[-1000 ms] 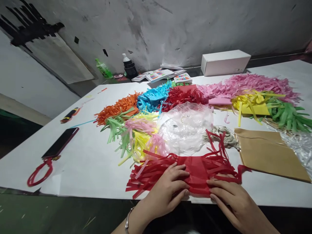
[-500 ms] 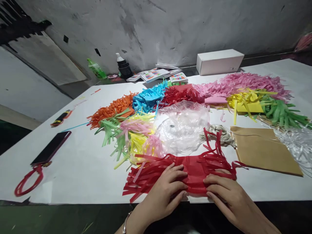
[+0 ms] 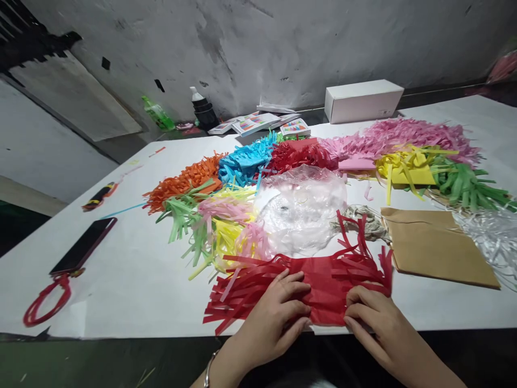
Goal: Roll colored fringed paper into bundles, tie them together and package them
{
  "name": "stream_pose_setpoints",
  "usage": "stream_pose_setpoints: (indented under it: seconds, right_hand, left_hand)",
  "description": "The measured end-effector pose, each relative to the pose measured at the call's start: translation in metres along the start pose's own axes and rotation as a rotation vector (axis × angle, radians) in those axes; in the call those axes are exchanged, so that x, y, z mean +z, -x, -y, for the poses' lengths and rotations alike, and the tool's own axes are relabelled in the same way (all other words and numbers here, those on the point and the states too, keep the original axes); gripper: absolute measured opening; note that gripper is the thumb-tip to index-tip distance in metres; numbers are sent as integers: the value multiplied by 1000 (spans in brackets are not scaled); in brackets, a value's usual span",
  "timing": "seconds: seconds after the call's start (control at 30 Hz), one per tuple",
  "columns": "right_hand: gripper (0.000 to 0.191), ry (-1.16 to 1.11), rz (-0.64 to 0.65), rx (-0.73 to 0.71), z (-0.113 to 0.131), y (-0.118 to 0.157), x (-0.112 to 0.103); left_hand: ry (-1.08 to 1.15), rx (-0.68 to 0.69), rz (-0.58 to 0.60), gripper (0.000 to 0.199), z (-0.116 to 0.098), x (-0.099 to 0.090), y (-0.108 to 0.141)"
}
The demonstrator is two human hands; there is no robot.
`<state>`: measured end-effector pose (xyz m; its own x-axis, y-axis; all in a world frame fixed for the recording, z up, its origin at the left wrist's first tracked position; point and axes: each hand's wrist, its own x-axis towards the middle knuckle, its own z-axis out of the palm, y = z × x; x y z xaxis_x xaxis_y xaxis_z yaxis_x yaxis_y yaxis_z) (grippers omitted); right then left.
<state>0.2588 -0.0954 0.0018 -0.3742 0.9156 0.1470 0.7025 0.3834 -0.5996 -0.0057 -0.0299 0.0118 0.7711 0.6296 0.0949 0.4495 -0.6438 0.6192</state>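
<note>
White-covered table [image 3: 141, 291] first: it runs back to the grey wall [image 3: 258, 48], and most of the paper stock sits on its far half, which leaves the near edge as work space. Across the back there's a bank of fringed paper: orange bundle [image 3: 186, 180], blue bundle [image 3: 246, 159], dark red bundle [image 3: 301, 156], pink bundle [image 3: 420, 137]. Grouped by colour, probably so they don't tangle.

Red fringed paper [image 3: 325, 280] is the piece being worked. Lies flat along the near edge, plain band in the middle, cut strips out to both sides. Square in front of the person, presumably for easy reach with both hands.

Clear plastic [image 3: 302, 215] is crumpled just behind it. Brown cardboard [image 3: 436, 245] lies flat to the right, apart from the red piece. White box [image 3: 363, 102] is at the back by the wall, likely parked out of the way.

Left hand [image 3: 283, 304]: palm down, fingers loosely spread over the left side of the band, likely to stop it sliding. Right hand [image 3: 375, 312]: fingers curled, thumb close to the fingertips at the band's right side. Can't tell if paper is nipped between them.

Phone [image 3: 83, 248] is far left, well clear of the strips. Grey twine [image 3: 367, 223] is bunched beside the cardboard.
</note>
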Motion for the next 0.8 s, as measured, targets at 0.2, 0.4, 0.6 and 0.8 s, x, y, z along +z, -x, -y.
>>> stream_pose_setpoints:
  seconds: [0.2, 0.4, 0.6, 0.8]
  right_hand:
    - [13, 7, -18, -43, -2, 1, 1]
    - [17, -15, -18, -11, 1, -1, -1]
    - [18, -45, -22, 47, 2, -4, 0]
    - [18, -50, -19, 81, 3, -6, -1]
  left_hand:
    - [-15, 10, 1, 15, -1, -1, 0]
    - [-10, -2, 5, 15, -1, 0, -1]
    - [-15, 5, -11, 13, -6, -3, -2]
    - [-83, -20, -2, 12, -14, -5, -8]
